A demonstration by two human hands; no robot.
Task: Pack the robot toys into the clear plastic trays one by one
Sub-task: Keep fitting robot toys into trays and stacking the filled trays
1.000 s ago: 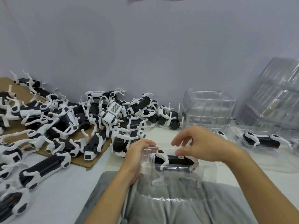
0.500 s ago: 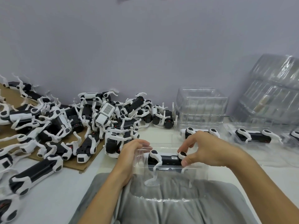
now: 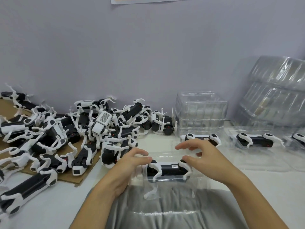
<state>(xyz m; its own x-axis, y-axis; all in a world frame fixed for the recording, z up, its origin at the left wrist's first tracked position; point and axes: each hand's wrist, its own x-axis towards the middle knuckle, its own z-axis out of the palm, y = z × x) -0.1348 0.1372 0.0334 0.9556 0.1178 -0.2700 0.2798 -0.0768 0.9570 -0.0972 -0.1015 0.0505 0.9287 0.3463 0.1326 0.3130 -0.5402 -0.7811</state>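
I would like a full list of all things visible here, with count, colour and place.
Black-and-white robot toy in clear plastic tray: one, over the lap.
Loose black-and-white robot toys: many, left, on brown cardboard sheet.
Packed trays: at least two, right.
Empty clear tray stack: by wall.
Wrapped clear trays: far right.
White table: one.
Left hand: at tray's left end.
Right hand: thumb at toy's right end.

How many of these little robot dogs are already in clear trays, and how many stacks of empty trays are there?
Robot toys in clear trays: 4, the near one, one behind it, two at the right
Stacks of empty trays: 2
Total: 6
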